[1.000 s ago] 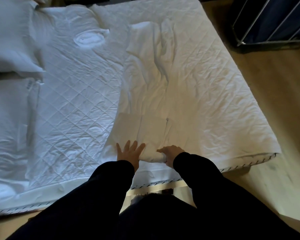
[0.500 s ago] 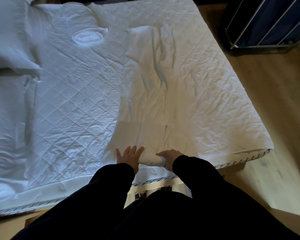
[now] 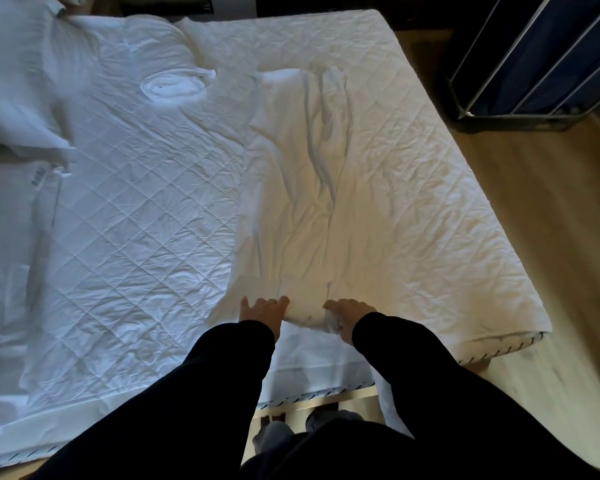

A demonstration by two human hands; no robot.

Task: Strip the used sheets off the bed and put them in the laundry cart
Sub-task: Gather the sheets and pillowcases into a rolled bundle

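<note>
White sheet [image 3: 291, 202] lies as long folded strip on quilted mattress [image 3: 136, 220], right of centre, near end rolled up; left hand [image 3: 262, 311] on roll's left part, fingers close together, bent over it; right hand [image 3: 349, 315] grips roll's right end, fingers curled round it; laundry cart [image 3: 534, 64] far right, well apart; pillow [image 3: 18, 81] far left.

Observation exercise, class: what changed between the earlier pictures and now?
The left hand, earlier flat with spread fingers, now curls onto the rolled end of the sheet. The right hand still grips that end. The pillows and laundry cart stay put.
</note>
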